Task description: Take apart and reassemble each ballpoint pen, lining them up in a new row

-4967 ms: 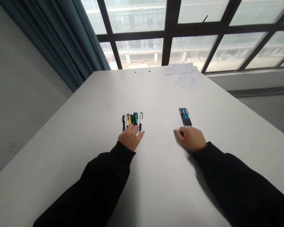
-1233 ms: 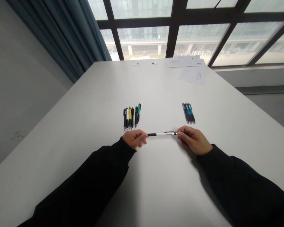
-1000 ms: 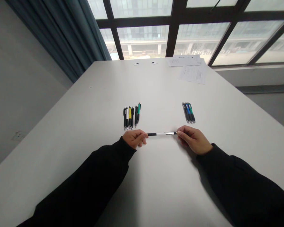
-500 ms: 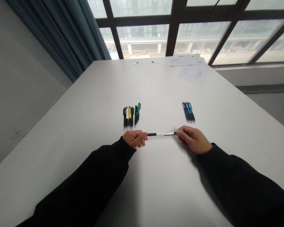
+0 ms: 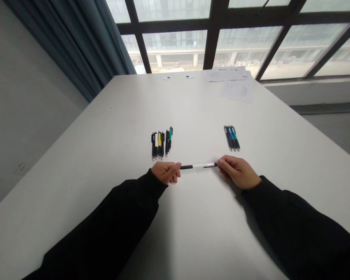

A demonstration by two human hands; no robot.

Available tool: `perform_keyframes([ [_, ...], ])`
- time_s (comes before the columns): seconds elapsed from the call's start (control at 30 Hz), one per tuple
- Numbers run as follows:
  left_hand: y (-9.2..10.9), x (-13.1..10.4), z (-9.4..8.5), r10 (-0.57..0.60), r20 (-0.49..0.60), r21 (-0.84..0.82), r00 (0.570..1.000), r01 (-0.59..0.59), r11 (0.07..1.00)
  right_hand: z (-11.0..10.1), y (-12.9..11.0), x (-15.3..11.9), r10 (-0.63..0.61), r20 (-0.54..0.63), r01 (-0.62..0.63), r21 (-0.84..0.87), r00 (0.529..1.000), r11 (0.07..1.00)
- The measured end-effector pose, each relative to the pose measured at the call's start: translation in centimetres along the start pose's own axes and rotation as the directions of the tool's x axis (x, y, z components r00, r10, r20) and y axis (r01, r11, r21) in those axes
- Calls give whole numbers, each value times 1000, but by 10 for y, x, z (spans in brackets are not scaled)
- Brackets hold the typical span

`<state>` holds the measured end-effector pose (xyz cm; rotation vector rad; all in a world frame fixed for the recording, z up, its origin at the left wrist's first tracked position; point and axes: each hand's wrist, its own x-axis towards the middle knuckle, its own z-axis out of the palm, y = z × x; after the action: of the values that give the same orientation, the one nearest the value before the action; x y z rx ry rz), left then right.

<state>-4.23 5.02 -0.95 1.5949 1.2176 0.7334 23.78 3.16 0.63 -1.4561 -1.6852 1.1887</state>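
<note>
A white pen (image 5: 198, 166) with a black grip and a clip is stretched sideways between my two hands. My left hand (image 5: 167, 171) pinches its black grip end, hiding the tip. At the clip end, the fingers of my right hand (image 5: 236, 170) are closed on the pen. Just beyond my left hand lies a group of pens, among them a white pen (image 5: 156, 144), a yellow pen (image 5: 159, 140), a green pen (image 5: 170, 134) and several black ones. Beyond my right hand is a smaller group with a blue pen (image 5: 230, 134) and a green pen (image 5: 235, 136).
The white table (image 5: 134, 101) reaches to the window. Papers (image 5: 236, 90) lie at its far right, and two small cable-hole covers (image 5: 189, 77) sit near the far edge. A blue curtain (image 5: 84, 42) hangs at the left.
The pen has turned about its long axis, so its clip shows from another side. Both hands stay nearly in the same place.
</note>
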Motion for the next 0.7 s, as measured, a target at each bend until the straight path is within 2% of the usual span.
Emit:
perform_keyframes([
  [0.2, -4, 1, -1, 9, 28, 16, 1000, -10, 1000, 0, -2, 0, -9, 3, 9, 0, 1000, 1000],
  [0.3, -6, 3, -4, 76, 116, 76, 990, -85, 993, 0, 0, 1, -6, -9, 6, -33, 1000, 999],
  [0.4, -5, 5, -7, 121, 245, 94, 962, -148, 985, 0, 1, 2, -5, -14, 4, -54, 1000, 999],
  [0.53, 0, 6, -6, 123, 420, 32, 899, -150, 988, 2, 3, 3, 5, -32, -6, -32, 999, 999],
  [0.63, 7, 4, 2, 126, 556, -75, 822, -102, 992, 4, 2, 3, -9, -62, 10, 20, 998, 1000],
  [0.7, 11, 2, 11, 126, 643, -151, 755, -36, 988, 7, -1, 2, -40, -68, 47, 96, 997, 994],
])
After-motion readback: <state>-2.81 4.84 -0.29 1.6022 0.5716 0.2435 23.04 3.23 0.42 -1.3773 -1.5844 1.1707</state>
